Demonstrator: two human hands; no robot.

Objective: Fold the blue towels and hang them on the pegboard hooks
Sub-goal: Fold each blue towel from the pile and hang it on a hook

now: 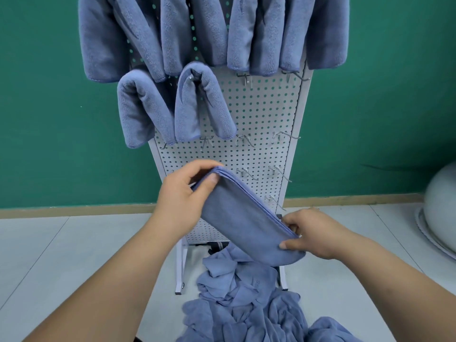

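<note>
- A white pegboard [261,114] stands on the floor against a green wall. Its upper rows are already filled, so the job looks well past the start but not done.
- Hung towels [259,33] crowd the top of the board. Two more [204,102] are draped over hooks in the row below.
- A pile of loose blue towels [246,299] lies crumpled on the floor at the foot of the board, waiting to be folded.
- One folded towel [241,218] is held in the air in front of the lower board, slanting down from left to right. It is a flat, narrow band with its stacked edges lined up along the top, so the fold appears finished.
- The left hand [182,193] pinches the raised end of this towel between thumb and fingers. The right hand [313,233] grips the lower end.
- An empty hook [244,79] sits just right of the two lower hung towels. The next move likely calls for lifting the band and draping its middle over such a hook, with both halves hanging evenly.
</note>
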